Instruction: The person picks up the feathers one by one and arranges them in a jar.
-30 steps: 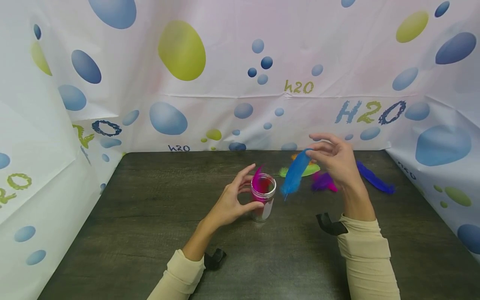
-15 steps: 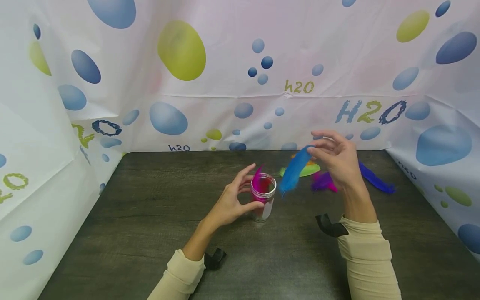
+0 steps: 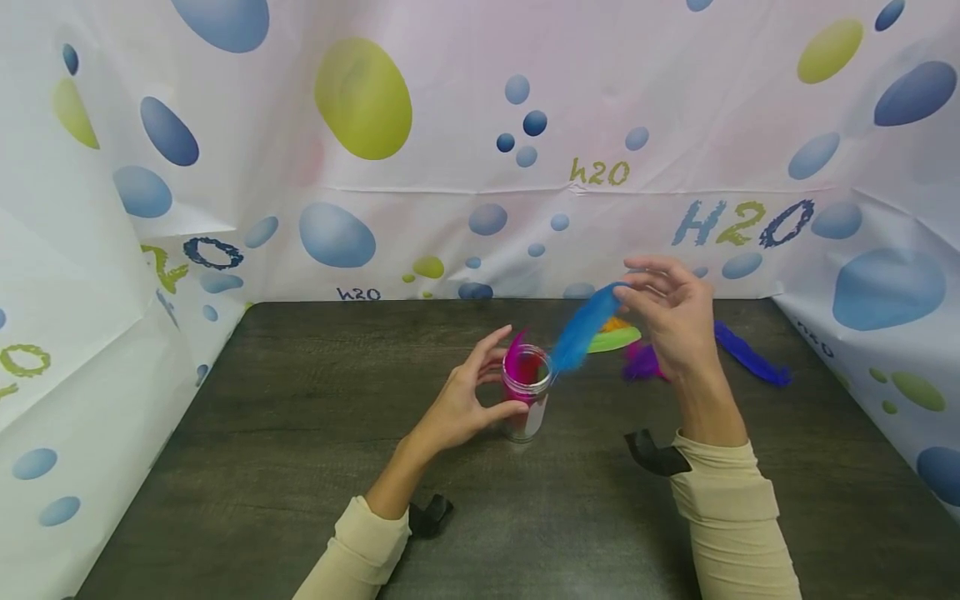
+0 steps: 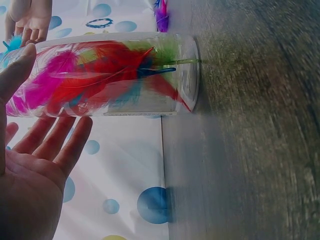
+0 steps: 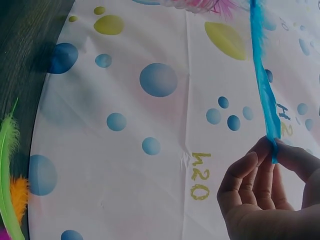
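My left hand grips a clear glass jar standing on the dark table, thumb in front and fingers behind. Through the glass in the left wrist view show a magenta feather, red feathers, and some green and blue ones. The magenta feather's tip pokes above the open mouth. Up and to the right, my right hand pinches one end of a light blue feather between thumb and forefinger. Its lower end slants down to the jar's right rim and overlaps it in the head view.
Behind the right hand lie a lime green feather, an orange feather and a purple feather. A dark blue feather lies farther right. A white printed sheet rises behind the table.
The light blue feather's lower end has swung left and up, from right of the jar to its rim. My right hand has risen slightly. The left hand and jar stay put.
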A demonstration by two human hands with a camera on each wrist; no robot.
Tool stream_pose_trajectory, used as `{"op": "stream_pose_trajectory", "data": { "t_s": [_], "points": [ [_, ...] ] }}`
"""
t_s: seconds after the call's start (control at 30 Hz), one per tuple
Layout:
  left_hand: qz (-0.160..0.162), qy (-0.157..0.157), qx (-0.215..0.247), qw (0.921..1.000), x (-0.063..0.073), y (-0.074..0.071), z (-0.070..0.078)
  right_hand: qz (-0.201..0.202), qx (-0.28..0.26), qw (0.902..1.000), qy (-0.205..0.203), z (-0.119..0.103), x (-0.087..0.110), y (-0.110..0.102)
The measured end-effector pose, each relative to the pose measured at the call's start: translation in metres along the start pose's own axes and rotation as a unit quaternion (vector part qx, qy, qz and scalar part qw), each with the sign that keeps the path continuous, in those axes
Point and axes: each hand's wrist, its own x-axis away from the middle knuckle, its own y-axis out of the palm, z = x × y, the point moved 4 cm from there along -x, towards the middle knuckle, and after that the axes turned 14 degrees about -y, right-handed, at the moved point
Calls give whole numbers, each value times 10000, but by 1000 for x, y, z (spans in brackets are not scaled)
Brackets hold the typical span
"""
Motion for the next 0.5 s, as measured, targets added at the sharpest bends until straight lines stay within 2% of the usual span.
{"op": "stream_pose_trajectory", "data": {
  "t_s": [0.23,0.5],
  "points": [
    [0,-51,4,10000,-1,0,0,235,-102,9997,-29,2,1,4],
    [-15,-63,47,10000,-1,1,-2,238,-214,9993,-199,3,3,10]
  ]
}}
